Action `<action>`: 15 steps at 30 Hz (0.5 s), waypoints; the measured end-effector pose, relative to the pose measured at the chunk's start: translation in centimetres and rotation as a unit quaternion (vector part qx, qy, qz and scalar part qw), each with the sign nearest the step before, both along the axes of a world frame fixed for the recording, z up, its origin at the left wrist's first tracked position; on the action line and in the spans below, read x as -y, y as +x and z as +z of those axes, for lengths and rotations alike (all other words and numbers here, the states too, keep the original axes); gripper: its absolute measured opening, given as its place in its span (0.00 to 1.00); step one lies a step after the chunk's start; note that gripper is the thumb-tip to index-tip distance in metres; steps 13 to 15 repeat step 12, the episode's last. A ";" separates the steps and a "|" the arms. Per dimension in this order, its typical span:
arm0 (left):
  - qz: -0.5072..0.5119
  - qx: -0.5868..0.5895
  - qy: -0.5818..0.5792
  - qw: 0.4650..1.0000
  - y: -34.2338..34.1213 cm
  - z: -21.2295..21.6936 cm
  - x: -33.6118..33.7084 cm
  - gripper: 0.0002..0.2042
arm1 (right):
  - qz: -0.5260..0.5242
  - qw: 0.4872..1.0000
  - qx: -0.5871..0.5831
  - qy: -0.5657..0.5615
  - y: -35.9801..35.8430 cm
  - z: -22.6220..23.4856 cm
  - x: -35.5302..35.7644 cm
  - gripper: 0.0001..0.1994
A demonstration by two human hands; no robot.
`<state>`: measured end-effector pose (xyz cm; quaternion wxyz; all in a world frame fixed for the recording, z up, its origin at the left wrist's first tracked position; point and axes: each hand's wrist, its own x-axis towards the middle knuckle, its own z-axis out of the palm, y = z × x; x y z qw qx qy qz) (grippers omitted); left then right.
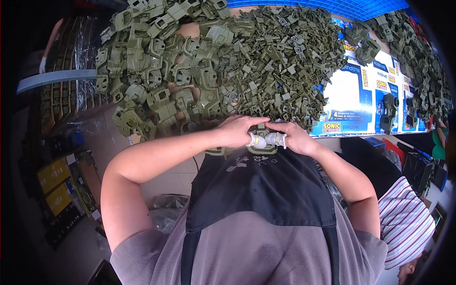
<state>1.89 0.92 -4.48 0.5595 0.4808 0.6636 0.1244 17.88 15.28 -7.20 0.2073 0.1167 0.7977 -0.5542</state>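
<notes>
My left hand [236,131] and my right hand [295,137] meet at the near edge of the table, both closed on one olive-green plastic part [261,134] held between them. The thumbs wear pale tape or finger covers and press together over the part. Directly beyond the hands lies a heap of small olive-green plastic pieces [275,57]. To its left is a pile of larger olive-green plastic shells [156,71]. A dark apron over a grey shirt fills the lower middle and hides the table edge under my hands.
Blue and white printed cardboard [351,95] covers the table at the right, with more green parts [418,61] beyond it. A blue crate [332,5] stands at the back. Boxes and bags sit on the floor at left [61,190]. Another person in a striped shirt [406,223] is at lower right.
</notes>
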 end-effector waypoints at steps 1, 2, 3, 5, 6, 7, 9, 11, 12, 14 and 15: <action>0.000 0.034 -0.022 0.999 -0.5 -0.2 -0.3 0.35 | 0.021 0.999 0.005 0.026 0.0 0.6 -0.1 0.23; 0.000 0.069 -0.043 0.997 -1.0 -0.4 -0.5 0.35 | 0.027 1.000 -0.002 0.008 -0.1 0.7 -0.4 0.23; 0.002 0.114 -0.021 0.993 -1.4 -1.2 0.0 0.36 | 0.032 0.999 -0.011 -0.011 -0.1 0.8 -0.7 0.23; 0.006 0.152 -0.034 0.988 -1.5 -3.1 0.2 0.36 | 0.033 0.997 0.012 -0.065 -0.3 0.4 -1.0 0.24; 0.009 0.168 -0.041 0.985 -1.7 -3.4 0.2 0.36 | 0.039 0.998 0.005 -0.055 -0.4 -0.4 -1.1 0.24; 0.012 0.186 -0.049 0.981 -1.6 -3.4 0.1 0.36 | 0.041 0.998 0.001 -0.047 -0.2 -1.6 -1.1 0.24; 0.032 0.139 -0.058 0.988 -0.4 -3.4 0.7 0.37 | 0.064 0.995 0.029 -0.071 -0.4 -2.1 -1.5 0.27; 0.025 0.120 -0.066 0.990 0.2 -3.2 1.2 0.38 | 0.087 0.993 0.042 -0.074 -0.4 -1.5 -1.7 0.28; 0.026 0.121 -0.066 0.990 0.2 -3.2 1.2 0.38 | 0.101 0.991 0.049 -0.076 -0.5 -1.1 -1.7 0.29; 0.026 0.121 -0.066 0.990 0.2 -3.2 1.2 0.38 | 0.101 0.991 0.049 -0.076 -0.5 -1.1 -1.7 0.29; 0.026 0.121 -0.066 0.990 0.2 -3.2 1.2 0.38 | 0.101 0.991 0.049 -0.076 -0.5 -1.1 -1.7 0.29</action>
